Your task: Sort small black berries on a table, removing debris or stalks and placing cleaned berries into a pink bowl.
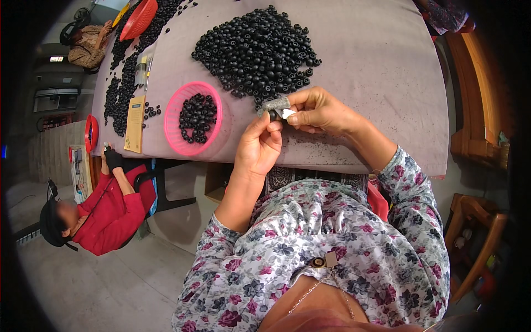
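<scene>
My two hands meet over the near part of the table, just below a large pile of black beads (pixel 251 52). My left hand (pixel 259 148) pinches one black bead (pixel 273 115) between thumb and fingers. A worn grey wrap (pixel 276 104) lies over the fingertips there; whose finger it covers I cannot tell. From the right, my right hand (pixel 319 113) is closed on a small white piece (pixel 287 113) pressed close to the bead. Its exact kind is too small to make out. Left of my hands stands a pink plastic basket (pixel 167 123) with many black beads inside.
A pale cloth covers the table (pixel 381 105), with dark crumbs scattered near its front edge. Further left lie more beads (pixel 119 105), a tan packet (pixel 134 124) and a red basket (pixel 139 19). A person in red (pixel 119 213) sits at the left; others are at the far corners.
</scene>
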`<state>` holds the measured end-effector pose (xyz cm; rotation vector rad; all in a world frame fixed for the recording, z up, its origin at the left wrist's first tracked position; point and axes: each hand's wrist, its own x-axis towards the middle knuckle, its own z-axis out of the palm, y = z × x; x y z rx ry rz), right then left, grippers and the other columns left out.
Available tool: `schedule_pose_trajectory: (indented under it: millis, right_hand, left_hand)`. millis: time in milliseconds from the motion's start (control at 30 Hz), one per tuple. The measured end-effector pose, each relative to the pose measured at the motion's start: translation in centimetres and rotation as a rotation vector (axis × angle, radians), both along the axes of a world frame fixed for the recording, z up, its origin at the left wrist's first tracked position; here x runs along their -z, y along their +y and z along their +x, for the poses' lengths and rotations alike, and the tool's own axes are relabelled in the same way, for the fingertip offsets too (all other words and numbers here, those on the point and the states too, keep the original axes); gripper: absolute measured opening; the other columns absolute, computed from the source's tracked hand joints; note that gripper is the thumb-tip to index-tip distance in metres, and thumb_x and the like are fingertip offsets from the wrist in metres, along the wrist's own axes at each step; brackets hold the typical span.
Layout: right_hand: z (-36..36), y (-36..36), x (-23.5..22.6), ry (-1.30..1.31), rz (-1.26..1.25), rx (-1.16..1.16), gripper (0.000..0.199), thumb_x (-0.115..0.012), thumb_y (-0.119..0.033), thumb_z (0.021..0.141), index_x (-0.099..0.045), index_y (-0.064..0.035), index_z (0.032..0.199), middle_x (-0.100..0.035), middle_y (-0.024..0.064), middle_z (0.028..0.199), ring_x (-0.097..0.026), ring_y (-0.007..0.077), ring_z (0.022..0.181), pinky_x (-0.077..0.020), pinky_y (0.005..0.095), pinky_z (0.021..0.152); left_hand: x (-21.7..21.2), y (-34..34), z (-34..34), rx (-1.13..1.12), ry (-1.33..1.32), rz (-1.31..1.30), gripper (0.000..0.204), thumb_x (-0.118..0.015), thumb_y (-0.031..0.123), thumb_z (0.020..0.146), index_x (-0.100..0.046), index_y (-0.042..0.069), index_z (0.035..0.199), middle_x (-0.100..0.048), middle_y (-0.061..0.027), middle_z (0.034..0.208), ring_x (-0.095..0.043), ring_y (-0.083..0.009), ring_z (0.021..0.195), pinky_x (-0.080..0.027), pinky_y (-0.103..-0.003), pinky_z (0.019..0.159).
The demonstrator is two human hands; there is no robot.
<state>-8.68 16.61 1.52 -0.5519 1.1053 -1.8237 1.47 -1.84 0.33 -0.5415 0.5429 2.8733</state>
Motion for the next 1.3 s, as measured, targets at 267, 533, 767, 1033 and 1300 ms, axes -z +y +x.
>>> schedule_pose_trajectory:
  millis: [267, 533, 767, 1033, 1300]
  right_hand:
    - [-0.7, 0.3, 0.1, 0.010, -0.044, 0.003, 0.020, -0.071, -0.015, 0.091, -0.070, -0.0018, 0.105, -0.059, -0.0019, 0.068, -0.044, 0.0037, 0.050, -0.0284, 0.0195, 0.041]
    - [-0.6, 0.2, 0.1, 0.005, -0.037, 0.025, 0.021, -0.070, -0.014, 0.092, -0.069, -0.0017, 0.109, -0.058, -0.0026, 0.069, -0.044, 0.0033, 0.050, -0.0290, 0.0195, 0.040]
    - [-1.5, 0.4, 0.6, 0.052, -0.005, 0.211, 0.023, -0.069, -0.017, 0.094, -0.068, -0.0031, 0.112, -0.057, -0.0038, 0.068, -0.046, 0.0016, 0.052, -0.0324, 0.0171, 0.043]
    - [-1.7, 0.3, 0.8, 0.069, 0.003, 0.219, 0.023, -0.067, -0.016, 0.095, -0.067, -0.0019, 0.112, -0.057, -0.0032, 0.068, -0.046, 0.0014, 0.052, -0.0330, 0.0169, 0.043]
    - [-1.5, 0.1, 0.7, 0.129, 0.080, 0.223, 0.015, -0.066, -0.015, 0.095, -0.068, -0.0030, 0.104, -0.053, -0.0051, 0.061, -0.043, 0.0005, 0.050, -0.0294, 0.0185, 0.042]
  left_hand:
    - [-0.4, 0.1, 0.2, 0.039, 0.123, -0.080, 0.021, -0.067, 0.010, 0.094, -0.062, 0.001, 0.113, -0.065, -0.0055, 0.098, -0.060, -0.0099, 0.079, -0.056, -0.020, 0.067]
    - [-1.5, 0.2, 0.6, -0.015, 0.153, -0.310, 0.022, -0.066, 0.004, 0.092, -0.063, 0.000, 0.113, -0.066, -0.0065, 0.098, -0.062, -0.0115, 0.077, -0.056, -0.023, 0.066]
    - [-6.3, -10.3, 0.9, -0.486, 0.116, -1.488, 0.017, -0.068, 0.004, 0.090, -0.068, -0.002, 0.106, -0.067, -0.0090, 0.102, -0.064, -0.0187, 0.082, -0.054, -0.030, 0.075]
    - [-5.4, -5.2, 0.8, -0.357, 0.470, -2.232, 0.014, -0.067, 0.006, 0.089, -0.067, -0.001, 0.101, -0.064, -0.0160, 0.102, -0.063, -0.0323, 0.094, -0.050, -0.039, 0.085]
    - [-1.1, -2.7, -2.5, -0.046, 0.476, -2.284, 0.010, -0.066, 0.002, 0.086, -0.060, 0.000, 0.094, -0.061, -0.0160, 0.092, -0.062, -0.0386, 0.083, -0.049, -0.045, 0.069]
